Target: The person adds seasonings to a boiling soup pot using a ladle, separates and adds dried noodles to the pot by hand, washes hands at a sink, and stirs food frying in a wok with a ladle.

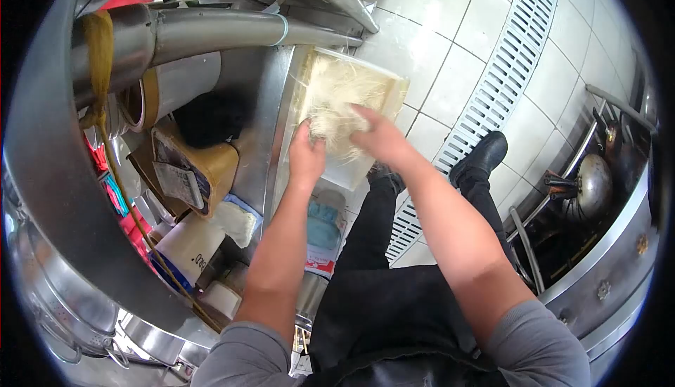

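A loose clump of thin, pale strands that look like noodles (332, 121) is spread between my two hands, above a pale rectangular tray (344, 175). More strands lie inside the tray and poke out toward its sides. My left hand (307, 156) has its fingers closed on the clump's near left side. From the right, my right hand (382, 137) grips the same clump; motion blurs its fingers somewhat. The lower ends of the bundle merge with the strands beneath, so where one stops cannot be made out.
A steel counter (42, 141) with a thick rail (211, 32) runs along the left, over shelves holding a tan container (218, 169) and white tubs. Tiled floor with a slotted drain grate (485, 85) lies ahead. Woks (594, 186) and a metal rim stand at right.
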Demonstrator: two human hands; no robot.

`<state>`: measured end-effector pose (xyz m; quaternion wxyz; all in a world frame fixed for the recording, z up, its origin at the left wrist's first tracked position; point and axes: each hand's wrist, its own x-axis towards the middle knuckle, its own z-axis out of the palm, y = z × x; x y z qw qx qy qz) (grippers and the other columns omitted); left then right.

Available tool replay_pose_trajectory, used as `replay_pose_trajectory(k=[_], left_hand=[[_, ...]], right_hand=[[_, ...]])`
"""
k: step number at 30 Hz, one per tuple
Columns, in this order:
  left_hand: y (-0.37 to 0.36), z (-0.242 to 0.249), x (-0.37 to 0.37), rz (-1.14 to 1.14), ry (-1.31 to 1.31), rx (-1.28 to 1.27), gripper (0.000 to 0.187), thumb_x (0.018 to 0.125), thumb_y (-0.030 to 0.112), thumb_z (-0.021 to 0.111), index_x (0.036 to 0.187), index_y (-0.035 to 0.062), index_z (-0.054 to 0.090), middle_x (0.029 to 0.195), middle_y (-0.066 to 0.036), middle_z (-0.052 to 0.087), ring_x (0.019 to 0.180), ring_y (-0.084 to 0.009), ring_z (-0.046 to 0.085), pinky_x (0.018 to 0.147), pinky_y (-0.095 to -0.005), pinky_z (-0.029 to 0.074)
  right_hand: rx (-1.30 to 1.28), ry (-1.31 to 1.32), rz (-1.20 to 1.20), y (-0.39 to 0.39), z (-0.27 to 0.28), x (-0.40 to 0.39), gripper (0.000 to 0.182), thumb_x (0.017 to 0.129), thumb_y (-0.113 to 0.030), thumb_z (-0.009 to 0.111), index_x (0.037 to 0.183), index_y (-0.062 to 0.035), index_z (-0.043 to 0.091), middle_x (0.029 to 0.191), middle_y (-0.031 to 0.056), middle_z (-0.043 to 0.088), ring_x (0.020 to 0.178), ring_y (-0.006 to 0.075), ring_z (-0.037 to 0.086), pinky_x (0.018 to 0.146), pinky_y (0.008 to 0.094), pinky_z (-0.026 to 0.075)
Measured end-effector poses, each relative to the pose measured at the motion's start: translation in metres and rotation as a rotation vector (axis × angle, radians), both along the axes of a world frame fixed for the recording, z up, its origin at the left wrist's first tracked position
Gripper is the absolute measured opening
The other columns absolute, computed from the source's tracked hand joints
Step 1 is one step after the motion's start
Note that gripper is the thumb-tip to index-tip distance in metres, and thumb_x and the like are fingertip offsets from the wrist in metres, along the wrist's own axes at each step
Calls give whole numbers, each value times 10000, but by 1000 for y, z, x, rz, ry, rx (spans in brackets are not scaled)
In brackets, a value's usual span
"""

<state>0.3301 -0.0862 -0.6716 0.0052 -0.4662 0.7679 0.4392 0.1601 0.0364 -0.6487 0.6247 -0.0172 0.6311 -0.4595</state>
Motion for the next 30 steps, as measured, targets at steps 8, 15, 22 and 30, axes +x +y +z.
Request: replay_pose_trajectory(k=[8,15,22,30], left_hand=[[-9,1,-4,-78,41,110,569,820,108,690,1336,-7,479,1263,-264,568,1190,-375,555,1011,-383,428],[-4,1,-18,-237,-176,93,629,770,140,770,1310,23,468,1228,-196,602,1163,-354,571,957,-389,447],[-10,6,-24,-65,68,251,648,734,94,790,1304,28,489,1217,-190,613,1132,-347,588,944,-383,457],[-10,-10,-21,-96,-160,-157,398,820,152,695,1163,-23,596,1052,-239,662,1007,-393,630,880,-411,484]], right_hand=[[-171,128,149,-31,-41,7,504,844,-144,704,1300,-14,534,1110,115,661,995,172,599,902,318,473],[-145,78,154,-33,-48,6,450,877,-173,693,1273,-13,549,1130,117,656,1018,180,602,912,326,468],[-277,-235,-136,-42,-24,-35,503,887,-207,696,1301,4,505,1158,89,643,1055,176,595,947,336,452],[-101,147,159,-54,-35,-31,441,882,-250,689,1241,-28,561,1004,84,672,860,163,622,727,314,510]])
